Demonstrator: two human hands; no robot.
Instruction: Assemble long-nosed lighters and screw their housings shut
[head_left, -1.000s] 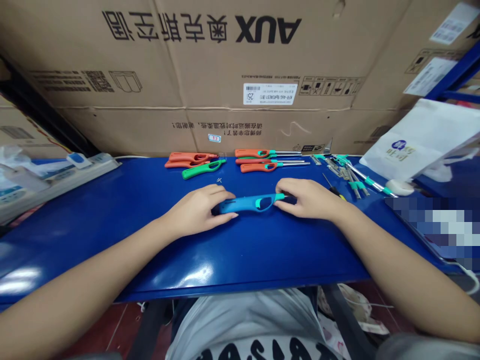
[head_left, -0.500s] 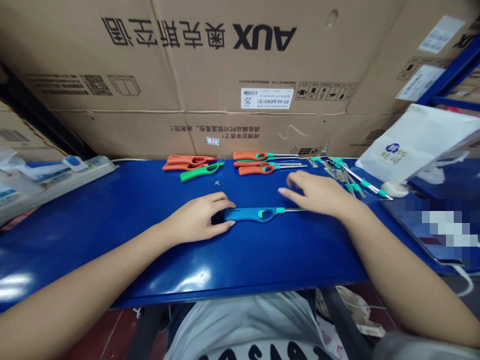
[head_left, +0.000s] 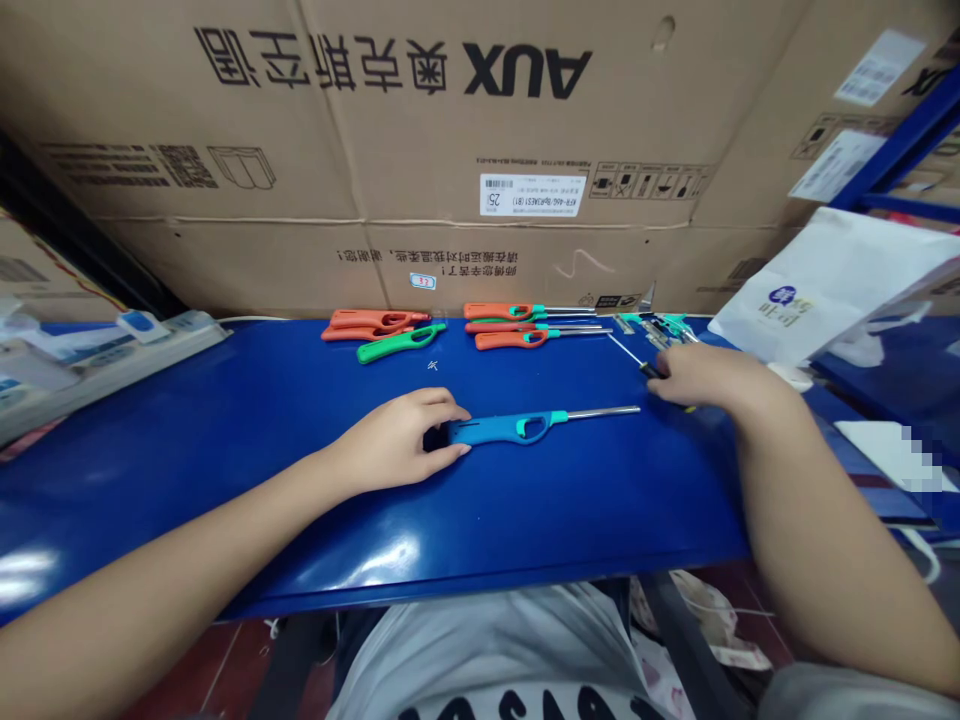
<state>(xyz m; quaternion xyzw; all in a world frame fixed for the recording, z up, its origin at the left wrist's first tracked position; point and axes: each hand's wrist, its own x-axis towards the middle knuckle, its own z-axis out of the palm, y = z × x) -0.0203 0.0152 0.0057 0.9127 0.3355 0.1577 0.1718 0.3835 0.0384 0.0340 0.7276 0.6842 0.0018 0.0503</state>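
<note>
A blue long-necked lighter (head_left: 491,430) with a turquoise trigger and a metal tube lies on the blue table, its tube pointing right. The thumb and fingers of my left hand (head_left: 409,435) pinch its handle end. My right hand (head_left: 701,375) is closed around the dark handle of a screwdriver (head_left: 628,349), whose thin shaft points up and left toward the tubes of the orange lighters (head_left: 514,340). Part of the screwdriver's handle is hidden in my palm.
Orange handles (head_left: 375,322) and a green handle (head_left: 401,343) lie at the back left. Behind my right hand are loose turquoise and metal parts (head_left: 660,328). A white paper bag (head_left: 817,290) stands right, a power strip (head_left: 150,350) left. A cardboard box (head_left: 420,150) walls the back.
My right hand has moved right, away from the lighter's tube, and has taken hold of a screwdriver. My left hand keeps its grip on the blue lighter.
</note>
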